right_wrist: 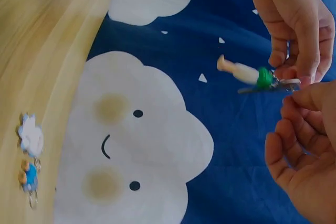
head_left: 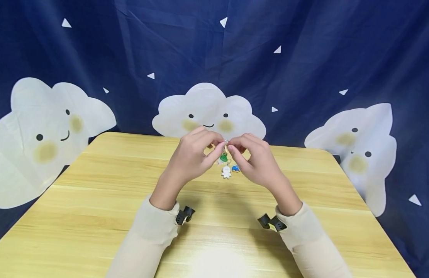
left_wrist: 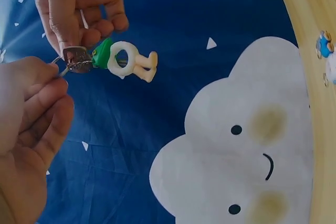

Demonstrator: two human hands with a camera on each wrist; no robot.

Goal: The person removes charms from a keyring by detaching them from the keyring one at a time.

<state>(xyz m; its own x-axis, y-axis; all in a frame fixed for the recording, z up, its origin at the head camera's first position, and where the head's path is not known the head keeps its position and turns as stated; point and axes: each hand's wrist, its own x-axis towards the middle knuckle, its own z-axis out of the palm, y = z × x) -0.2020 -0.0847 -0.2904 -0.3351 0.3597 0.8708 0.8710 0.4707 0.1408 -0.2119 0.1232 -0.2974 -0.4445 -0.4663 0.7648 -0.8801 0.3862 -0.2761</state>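
Note:
In front of me, my left hand [head_left: 191,156] and right hand [head_left: 257,160] meet at the fingertips, above the far part of the table. My left fingers pinch a thin metal key ring [left_wrist: 62,71]. The right thumb and fingers pinch a metal key [left_wrist: 77,59] at its head; its blade [right_wrist: 252,90] points down in the right wrist view. From the ring hangs a small figure charm [left_wrist: 125,61] with a green top, a white ring and peach legs. How the key sits on the ring is partly hidden by fingers.
On the wooden table [head_left: 96,185] lie a white figure charm [head_left: 226,172] and a blue charm [head_left: 236,168], both with small metal rings. Behind the far edge hangs a dark blue curtain [head_left: 186,46] with cloud faces. Wrist cameras [head_left: 185,215] sit on both cuffs.

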